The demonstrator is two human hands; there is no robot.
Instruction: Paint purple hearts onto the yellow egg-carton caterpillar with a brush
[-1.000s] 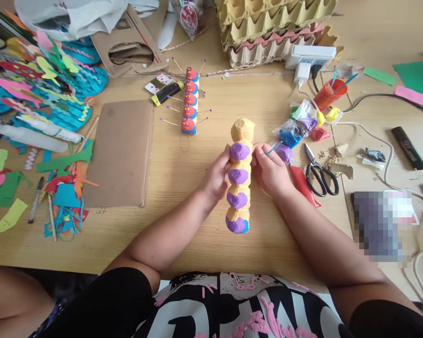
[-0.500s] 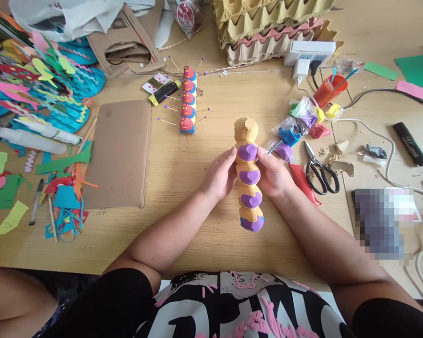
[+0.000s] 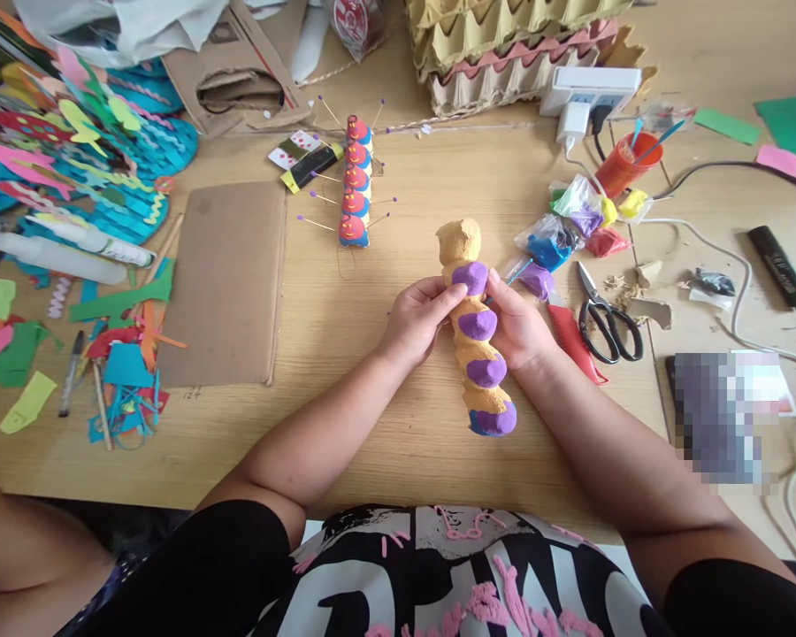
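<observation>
An orange-yellow bumpy strip [image 3: 468, 305] with purple patches on its lower bumps is held up over the table, tilted with its lower end to the right. My left hand [image 3: 419, 320] grips its left side, the thumb on the front by the uppermost purple patch. My right hand [image 3: 518, 323] holds the right side near the same patch, with a thin blue stick near its fingers. Some blue shows at the strip's bottom end. A finished-looking red, blue and yellow bumpy strip [image 3: 355, 181] with smiling faces and purple-tipped sticks lies farther back.
A cardboard sheet [image 3: 225, 283] and paper scraps lie left. Egg trays [image 3: 497, 62] stand at the back. Right are bagged clay [image 3: 549, 252], a red cup [image 3: 630, 165], scissors [image 3: 607, 323], a red-handled tool [image 3: 574, 345], a power strip [image 3: 590, 90] and cables. Someone's bare limb shows lower left.
The held strip has tilted, its lower end swinging right. My left thumb has moved onto its front. The view has shifted slightly.
</observation>
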